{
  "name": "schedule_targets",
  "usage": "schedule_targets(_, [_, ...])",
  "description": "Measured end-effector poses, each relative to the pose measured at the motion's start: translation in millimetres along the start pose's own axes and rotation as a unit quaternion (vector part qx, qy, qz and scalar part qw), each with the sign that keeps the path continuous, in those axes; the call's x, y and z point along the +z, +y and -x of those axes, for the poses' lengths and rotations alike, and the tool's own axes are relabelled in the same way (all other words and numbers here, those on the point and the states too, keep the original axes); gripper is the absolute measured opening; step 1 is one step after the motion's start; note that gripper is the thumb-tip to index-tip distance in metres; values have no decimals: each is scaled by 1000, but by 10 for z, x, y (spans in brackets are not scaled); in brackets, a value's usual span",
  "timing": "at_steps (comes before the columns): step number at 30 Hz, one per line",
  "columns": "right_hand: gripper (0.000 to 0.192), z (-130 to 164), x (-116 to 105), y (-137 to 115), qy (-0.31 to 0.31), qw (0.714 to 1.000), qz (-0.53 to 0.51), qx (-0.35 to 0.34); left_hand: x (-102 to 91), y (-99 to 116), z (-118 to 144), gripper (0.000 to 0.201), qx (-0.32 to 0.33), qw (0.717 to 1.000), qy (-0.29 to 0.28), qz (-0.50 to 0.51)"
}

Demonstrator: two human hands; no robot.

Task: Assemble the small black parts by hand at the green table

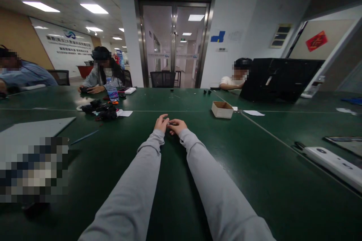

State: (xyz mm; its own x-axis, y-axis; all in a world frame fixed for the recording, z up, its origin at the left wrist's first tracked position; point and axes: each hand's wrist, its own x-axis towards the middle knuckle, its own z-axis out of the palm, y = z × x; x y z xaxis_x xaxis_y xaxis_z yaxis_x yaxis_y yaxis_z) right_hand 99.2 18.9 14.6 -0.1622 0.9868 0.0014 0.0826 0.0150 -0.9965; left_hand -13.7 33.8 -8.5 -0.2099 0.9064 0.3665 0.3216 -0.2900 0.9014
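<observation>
Both my arms, in grey sleeves, reach forward over a dark green table (254, 165). My left hand (161, 123) and my right hand (177, 125) meet at the fingertips and pinch a small dark part (169, 123) between them, just above the tabletop. The part is too small to make out. A small open cardboard box (222, 109) stands to the right of my hands, apart from them.
A pile of black parts (102, 111) and a water bottle (112, 91) lie far left. A grey board (31, 131) lies near left, a white device (333, 163) near right. Other people sit at the far edge, one behind a black laptop (278, 79).
</observation>
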Motion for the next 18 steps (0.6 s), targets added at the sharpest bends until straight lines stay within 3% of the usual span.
schedule_targets(3, [16,-26,-25,48,25,999,34,-27,-7,-57,-19,34,4,999,-29,-34])
schedule_targets(6, [18,-55,-44,76,28,998,32,-36,-13,-83,-12,22,32,998,-42,-21])
schedule_targets(11, [34,-99,-133,79,14,997,-78,21,-57,-8,20,10,-20,997,-36,63])
schedule_targets(18, [23,-124,-218,126,17,981,-190,24,-89,75,45,18,-58,995,-48,70])
